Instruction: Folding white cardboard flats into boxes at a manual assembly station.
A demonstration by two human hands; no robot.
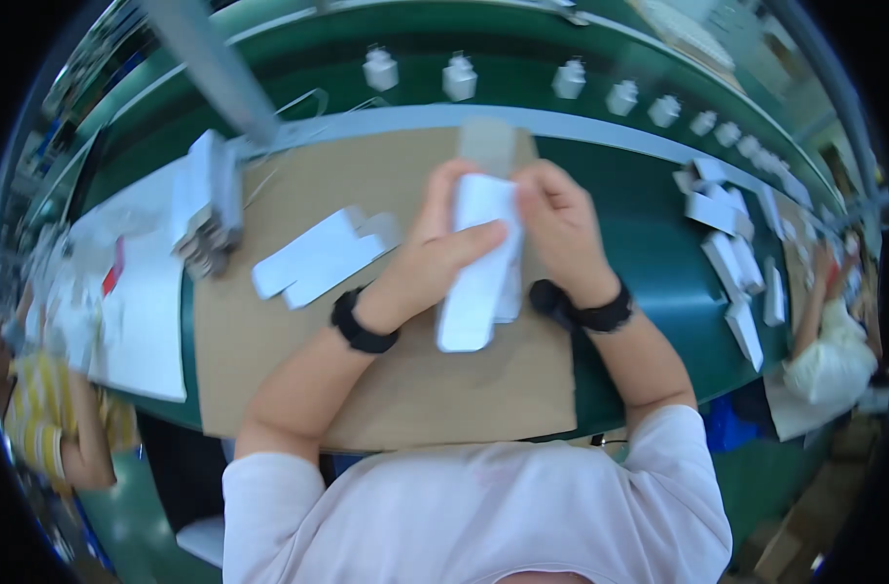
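A long white flattened carton (469, 316) is in front of me over the brown cardboard sheet (298, 380). Its far end flap looks greyish and blurred. My left hand (435, 258) grips the carton from the left, thumb lying across its face. At its upper right edge, the bent fingers of my right hand (566, 229) pinch the carton; their tips are partly hidden. More white flattened cartons (323, 258) lie on the sheet to the left of my left hand.
A stack of white cartons (208, 190) stands at the left. Folded white boxes (731, 258) lie on the green table (649, 292) at right. Beyond a grey rail (366, 122), small white box-shaped items (459, 78) stand in a row. Other people sit at both sides.
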